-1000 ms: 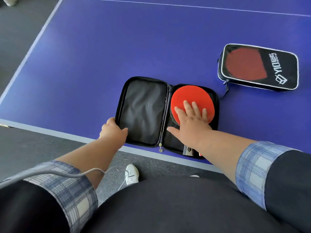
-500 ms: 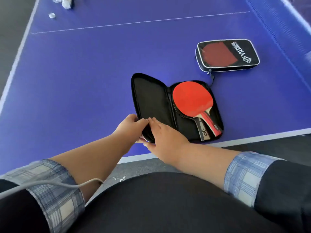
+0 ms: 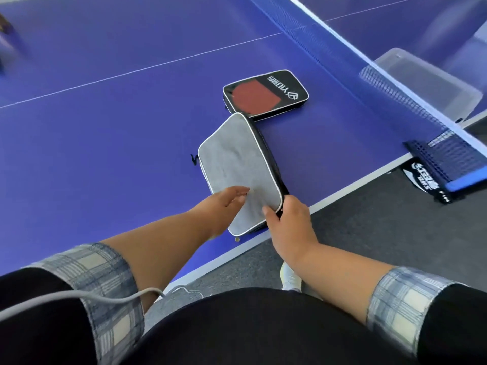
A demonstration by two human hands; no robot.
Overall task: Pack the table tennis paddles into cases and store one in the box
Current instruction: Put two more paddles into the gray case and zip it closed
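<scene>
Cases: we count two on the blue table (image 3: 105,133).
Near case: the grey-faced case (image 3: 238,169) lies folded shut near the table's front edge, a little toward 5 o'clock of the picture's middle; a black edge shows along its right side, and we cannot tell whether the zip is done up.
Far case: the black case (image 3: 266,94), with a red paddle shape and white lettering, lies flat at 1 o'clock of the grey one, just beside its far corner.
Paddles: we see none outside a case.
Left hand: our left hand (image 3: 224,206) rests on the near corner of the grey case, fingers loosely spread, gripping nothing.
Right hand: our right hand (image 3: 288,219) pinches the case's near right corner, thumb on top, fingers curled under the edge.
Box: one clear plastic box (image 3: 432,80) sits beyond the net (image 3: 395,98), at 2 o'clock.
</scene>
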